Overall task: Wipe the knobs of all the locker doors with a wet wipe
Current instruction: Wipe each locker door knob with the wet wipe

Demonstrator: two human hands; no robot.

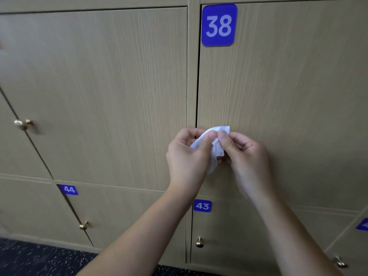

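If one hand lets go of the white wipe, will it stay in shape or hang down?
The wipe looks crumpled and thin, so it would probably droop. It seems very light: the left hand and the right hand hold it with only fingertip pinches.

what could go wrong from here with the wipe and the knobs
The wet wipe is bunched small between the left hand and right hand, so little cloth may reach the knob. Locker 38's knob is hidden behind the hands, so a miss there is possible. The knob under 43 sits low, easily skipped.
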